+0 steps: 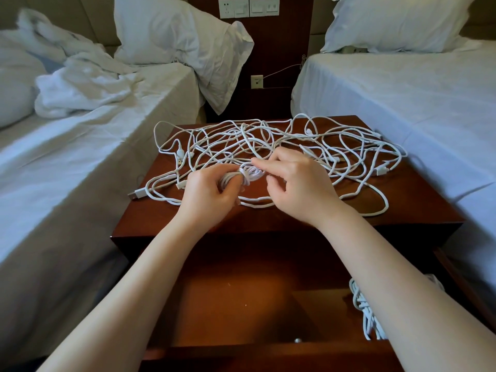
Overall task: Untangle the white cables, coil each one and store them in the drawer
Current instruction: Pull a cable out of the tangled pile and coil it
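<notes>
Drawer (241, 304) holds one coiled cable (362, 307) — second coil (251, 174) in hand.
Our left hand (212, 191) clasps it; right hand (298, 183) curls alongside, grip unclear. Beyond, tangle (268, 140) on nightstand (416, 205) — light, limp, best pinched by a plug.

Two bare forearms reach forward side by side. The left hand (212, 189), knuckles up, curls its fingers round a coiled white cable (252, 174). The right hand (298, 183) meets it, index finger and thumb set on the coil's right edge, the other fingers curled.
</notes>
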Motion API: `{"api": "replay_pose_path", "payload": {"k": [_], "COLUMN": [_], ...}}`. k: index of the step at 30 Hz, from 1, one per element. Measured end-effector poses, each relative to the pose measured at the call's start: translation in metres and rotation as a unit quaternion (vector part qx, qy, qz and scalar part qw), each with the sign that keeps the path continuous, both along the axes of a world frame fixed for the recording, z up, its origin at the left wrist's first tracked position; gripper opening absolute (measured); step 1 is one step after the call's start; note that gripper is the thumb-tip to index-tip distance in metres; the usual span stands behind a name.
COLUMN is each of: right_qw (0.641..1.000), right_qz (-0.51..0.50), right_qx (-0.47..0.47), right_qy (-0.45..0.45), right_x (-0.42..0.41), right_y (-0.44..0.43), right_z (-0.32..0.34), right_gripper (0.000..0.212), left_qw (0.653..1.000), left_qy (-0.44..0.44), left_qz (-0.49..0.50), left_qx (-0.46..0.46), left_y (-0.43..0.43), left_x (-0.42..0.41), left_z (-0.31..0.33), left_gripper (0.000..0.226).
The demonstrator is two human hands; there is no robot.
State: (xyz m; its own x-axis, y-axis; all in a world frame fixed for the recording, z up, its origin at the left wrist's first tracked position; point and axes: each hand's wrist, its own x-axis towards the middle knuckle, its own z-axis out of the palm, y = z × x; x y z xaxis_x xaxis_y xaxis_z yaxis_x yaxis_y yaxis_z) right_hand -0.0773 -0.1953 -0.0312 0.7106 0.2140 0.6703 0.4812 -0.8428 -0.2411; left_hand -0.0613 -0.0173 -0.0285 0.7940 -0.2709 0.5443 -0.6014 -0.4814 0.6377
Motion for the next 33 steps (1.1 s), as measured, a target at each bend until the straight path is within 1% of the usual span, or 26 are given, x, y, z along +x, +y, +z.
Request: {"api": "replay_pose_path", "payload": {"k": [2,5,7,12,14,17,20,23,25,26,28,30,33], "right_qw": [1.0,0.999,1.0,0.998,0.997,0.995,0.993,0.993,0.994,0.995,0.996,0.997,0.999], "right_qz": [0.006,0.009,-0.004,-0.015,-0.023,-0.03,-0.028,-0.029,-0.031,-0.034,-0.04,-0.035,-0.017], "right_qx": [-0.003,0.007,-0.002,-0.056,-0.066,-0.066,-0.077,-0.076,-0.066,-0.061,-0.053,-0.041,-0.021], "right_qy": [0.023,0.04,0.03,-0.005,-0.033,-0.068,-0.082,-0.083,-0.079,-0.076,-0.063,-0.05,-0.039], "right_x": [-0.0008,-0.0014,-0.0023,-0.0024,-0.0002,0.0012,0.0021,0.0034,0.0028,0.0022,0.0011,0.0008,0.002], "right_y": [0.0005,-0.0009,-0.0017,0.0006,0.0019,0.0033,0.0036,0.0034,0.0037,0.0038,0.0032,0.0017,-0.0002], "right_z": [-0.0009,-0.0004,0.0013,-0.0001,-0.0017,-0.0025,-0.0046,-0.0059,-0.006,-0.0057,-0.0052,-0.0039,-0.004], "right_gripper": [0.045,0.042,0.04,0.044,0.037,0.02,0.014,0.015,0.017,0.023,0.04,0.048,0.04], "left_qw": [1.0,1.0,0.999,1.0,1.0,0.999,0.999,0.999,0.999,0.999,0.997,0.994,0.992], "left_qy": [0.016,0.027,0.03,0.014,0.005,-0.004,-0.003,0.01,0.034,0.048,0.074,0.091,0.107], "left_qz": [-0.001,0.001,0.002,0.013,0.015,0.011,0.009,0.007,0.008,0.01,0.015,0.013,-0.01], "left_qx": [-0.015,-0.01,-0.011,0.013,0.019,0.03,0.042,0.037,0.018,0.005,-0.027,-0.051,-0.063], "left_y": [0.0008,-0.0012,-0.0025,-0.002,-0.0021,-0.0029,-0.0026,-0.0029,-0.0025,-0.0019,-0.0011,-0.0006,-0.0016], "left_x": [0.0001,-0.0006,-0.0003,-0.001,-0.0016,-0.0014,-0.0023,-0.0023,-0.0007,0.0,0.001,0.0015,0.0001], "left_z": [0.0011,-0.0001,-0.0006,0.0004,0.0005,0.0008,0.0002,0.0001,0.001,0.0015,0.0029,0.0032,0.002], "left_gripper": [0.018,0.017,0.016,0.014,0.014,0.014,0.014,0.014,0.015,0.017,0.021,0.021,0.02]}}
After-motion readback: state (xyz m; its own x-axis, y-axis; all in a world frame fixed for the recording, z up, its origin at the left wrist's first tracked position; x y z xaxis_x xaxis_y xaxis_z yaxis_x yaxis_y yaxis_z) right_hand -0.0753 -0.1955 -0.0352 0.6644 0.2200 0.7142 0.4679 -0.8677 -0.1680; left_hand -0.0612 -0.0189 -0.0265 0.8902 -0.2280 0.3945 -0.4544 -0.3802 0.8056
